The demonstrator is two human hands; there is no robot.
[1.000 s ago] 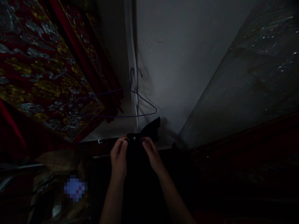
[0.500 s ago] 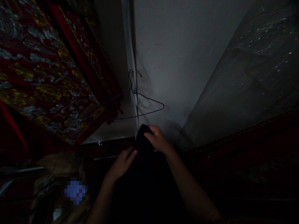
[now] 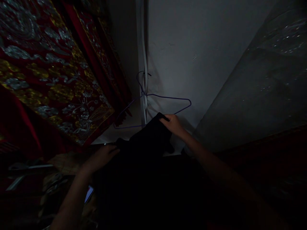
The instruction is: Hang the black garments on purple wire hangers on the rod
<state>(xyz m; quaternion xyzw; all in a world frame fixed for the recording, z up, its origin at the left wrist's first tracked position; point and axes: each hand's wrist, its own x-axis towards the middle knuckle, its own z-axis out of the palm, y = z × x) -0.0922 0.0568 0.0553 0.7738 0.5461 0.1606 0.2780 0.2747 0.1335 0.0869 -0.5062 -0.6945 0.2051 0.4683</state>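
Note:
A black garment [image 3: 148, 143] hangs between my hands, its lower part lost in the dark. My right hand [image 3: 174, 125] grips its raised upper edge, thumb on top and fingers behind. Lower down on the left, my left hand [image 3: 104, 156] is closed on the garment's other side. Just above the cloth, a purple wire hanger [image 3: 171, 97] hangs from a white cord [image 3: 145, 48] against the wall. The garment covers part of the hanger's bottom bar. Which part of the garment each hand holds is too dark to tell.
Red cloth with gold and silver embroidery [image 3: 62, 92] hangs on the left. A clear plastic sheet [image 3: 251, 95] slopes down the pale wall [image 3: 192, 41] on the right. A lit phone screen [image 3: 88, 194] shows beside my left forearm, among dim clutter.
My hands have moved apart, spreading the garment wider. The right hand rose toward the hanger; the left went down and left. The hanger has turned to face me more broadly.

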